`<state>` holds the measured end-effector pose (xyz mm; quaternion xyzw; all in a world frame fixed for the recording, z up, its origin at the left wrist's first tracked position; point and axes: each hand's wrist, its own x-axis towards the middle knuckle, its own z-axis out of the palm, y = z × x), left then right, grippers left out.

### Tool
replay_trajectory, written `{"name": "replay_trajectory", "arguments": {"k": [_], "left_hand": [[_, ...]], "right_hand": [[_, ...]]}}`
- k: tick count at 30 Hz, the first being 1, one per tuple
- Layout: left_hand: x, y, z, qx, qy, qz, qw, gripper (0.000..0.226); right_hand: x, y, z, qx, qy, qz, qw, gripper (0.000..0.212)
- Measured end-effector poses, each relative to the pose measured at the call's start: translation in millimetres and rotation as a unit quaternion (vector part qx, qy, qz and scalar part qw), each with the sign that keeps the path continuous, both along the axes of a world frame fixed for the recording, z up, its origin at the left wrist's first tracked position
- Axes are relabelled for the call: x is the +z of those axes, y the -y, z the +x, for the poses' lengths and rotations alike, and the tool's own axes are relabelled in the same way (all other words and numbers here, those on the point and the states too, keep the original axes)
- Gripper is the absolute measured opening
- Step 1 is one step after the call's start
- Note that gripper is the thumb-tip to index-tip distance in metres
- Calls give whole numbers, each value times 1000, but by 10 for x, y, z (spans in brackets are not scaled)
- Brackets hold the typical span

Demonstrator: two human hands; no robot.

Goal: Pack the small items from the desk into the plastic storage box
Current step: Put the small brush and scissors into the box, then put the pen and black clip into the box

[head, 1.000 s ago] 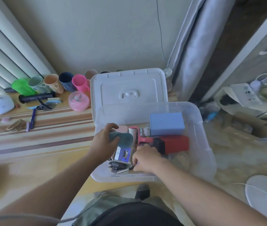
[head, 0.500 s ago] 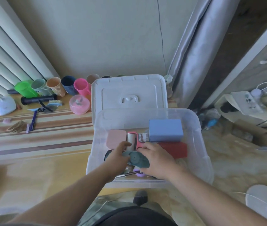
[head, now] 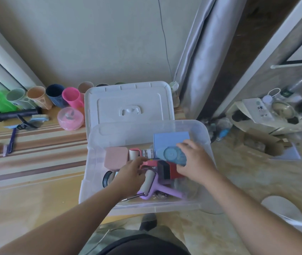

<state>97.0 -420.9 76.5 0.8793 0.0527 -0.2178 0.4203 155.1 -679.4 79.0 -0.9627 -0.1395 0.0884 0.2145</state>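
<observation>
The clear plastic storage box (head: pixel 206 137) stands at the desk's right end, its white lid (head: pixel 128 102) leaning behind it. Inside lie a pink square case (head: pixel 115 158), a light blue box (head: pixel 170 139), a red and black box (head: pixel 166 170), a purple lint roller (head: pixel 157 188) and a dark jar (head: pixel 107 179). My right hand (head: pixel 194 161) holds a teal oval item (head: pixel 171 155) over the blue and red boxes. My left hand (head: pixel 130 173) is down in the box, fingers on the pink lint roller (head: pixel 146 162).
On the striped desk to the left stand several coloured cups (head: pixel 54 97), a pink lidded bowl (head: pixel 70 118), a black tube (head: pixel 15 115), a brush (head: pixel 37 118) and a purple comb (head: pixel 11 142). A curtain (head: pixel 196 57) hangs right of the box; clutter fills the floor (head: pixel 268 144).
The teal oval item passed from my left hand to my right, which has carried it right over the blue box. My left hand has sunk among the rollers.
</observation>
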Motion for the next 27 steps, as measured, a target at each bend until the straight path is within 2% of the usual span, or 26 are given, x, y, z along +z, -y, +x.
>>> {"name": "replay_trajectory", "arguments": {"k": [3,8,11,13,16,22,27], "left_hand": [[-23,17,28,-54,41,69,995,49],[-27,58,108,-99,63,124,985,53],[-13,8,140,-95,79,134,983,53],[15,-34,127,-92,94,144,981,53],[78,-182,85,-96,109,134,980,57],[177,-883,57,-3,189,131,973,53],[288,-1944,-22,110,145,167,969,48]], "right_hand": [[66,100,359,-57,34,-21,998,69],[-46,38,600,-30,-38,-22,999,45],[-79,-26,554,-33,-46,-55,997,47],[-102,-39,506,-51,-25,-76,995,50],[-152,-214,381,-36,28,-24,999,43],[-7,-1285,355,57,75,92,991,41],[225,-2373,360,140,22,155,978,41]]}}
